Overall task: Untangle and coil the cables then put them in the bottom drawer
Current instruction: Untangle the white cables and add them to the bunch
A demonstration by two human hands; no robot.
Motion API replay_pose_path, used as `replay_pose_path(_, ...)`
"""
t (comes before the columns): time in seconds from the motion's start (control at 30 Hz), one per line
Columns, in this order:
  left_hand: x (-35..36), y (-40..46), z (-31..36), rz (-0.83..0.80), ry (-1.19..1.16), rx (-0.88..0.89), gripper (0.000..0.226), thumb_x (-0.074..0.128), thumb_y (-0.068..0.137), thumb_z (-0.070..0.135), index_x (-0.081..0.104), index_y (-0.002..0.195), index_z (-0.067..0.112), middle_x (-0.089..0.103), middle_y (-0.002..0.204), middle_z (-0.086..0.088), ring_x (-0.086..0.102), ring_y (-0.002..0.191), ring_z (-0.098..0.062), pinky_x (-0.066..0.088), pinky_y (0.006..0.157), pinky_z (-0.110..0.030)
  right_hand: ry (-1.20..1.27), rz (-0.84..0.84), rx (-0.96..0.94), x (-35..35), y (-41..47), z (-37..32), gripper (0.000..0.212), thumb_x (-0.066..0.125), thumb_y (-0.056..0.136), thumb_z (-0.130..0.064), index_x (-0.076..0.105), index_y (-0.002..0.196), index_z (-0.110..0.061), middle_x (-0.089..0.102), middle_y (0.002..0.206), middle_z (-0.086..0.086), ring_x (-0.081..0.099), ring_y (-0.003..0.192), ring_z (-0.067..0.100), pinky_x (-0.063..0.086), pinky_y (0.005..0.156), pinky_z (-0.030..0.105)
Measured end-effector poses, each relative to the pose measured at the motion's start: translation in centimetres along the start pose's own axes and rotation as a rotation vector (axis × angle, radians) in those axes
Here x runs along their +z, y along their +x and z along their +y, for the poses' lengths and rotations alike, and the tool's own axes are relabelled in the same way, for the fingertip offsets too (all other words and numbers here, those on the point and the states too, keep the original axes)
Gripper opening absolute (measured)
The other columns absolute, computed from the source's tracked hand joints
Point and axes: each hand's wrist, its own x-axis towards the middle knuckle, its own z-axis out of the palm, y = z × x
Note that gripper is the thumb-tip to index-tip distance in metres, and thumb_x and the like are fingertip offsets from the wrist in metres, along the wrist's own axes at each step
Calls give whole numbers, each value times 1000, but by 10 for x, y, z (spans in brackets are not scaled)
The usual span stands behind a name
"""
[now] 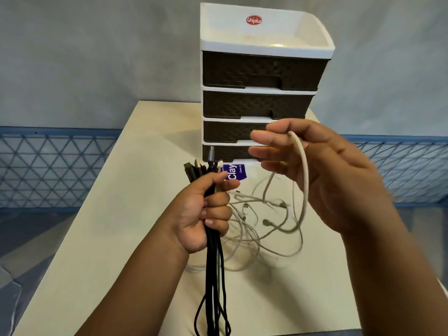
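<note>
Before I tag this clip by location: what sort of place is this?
Probably a home room, not a workshop: a small cream table against a plain grey wall, a plastic drawer unit on it, and blue lattice railings on both sides.

Setting: likely a home room, exact kind unclear | Evidence: plain grey painted wall | blue metal lattice railing | small cream table | white plastic four-drawer organiser with dark woven-pattern drawers
</note>
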Motion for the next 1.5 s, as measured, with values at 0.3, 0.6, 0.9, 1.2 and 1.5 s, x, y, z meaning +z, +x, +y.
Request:
replay_pose_path(0.3,-5,2,0,-30,-19,-24,22,55,83,32,50,67,18,22,39,8,20,29,-2,18,31,-13,-1111,-2,312,-5,21,-11,34,52,97,-37,61,69,-19,63,70,3,60,67,17,45,58,32)
replay_pose_path(0.6,-4,-1,0,-18,-35,-13,44,58,79,58,56,66,16,20,41,8,20,30,-2,13,36,-14,336,155,351,2,25,2,33,39,98,-37,52,78,-15,21,54,-3,20,43,10,15,46,28)
replay_pose_path(0.9,1,1,-4,-37,-48,138,51,67,68,61,78,81,13,37,59,7,29,53,-2,21,53,-15,-588,-369,68,53,-30,39,17,50,96,-32,55,82,-27,61,75,-9,57,71,9,50,69,42)
replay_pose_path(1.2,-1,4,0,-10,-121,222,24,65,80,41,63,76,17,23,43,7,21,33,-1,16,38,-16,-674,-503,283,51,-61,57,20,48,98,-42,56,92,-25,59,78,-2,55,72,10,48,70,38)
replay_pose_path(1.5,3,11,-10,-63,-148,313,38,44,100,41,48,70,18,29,55,5,31,42,-6,30,42,-19,-620,-444,310,47,-67,66,27,47,98,-42,56,88,-18,60,74,1,57,68,15,50,68,41)
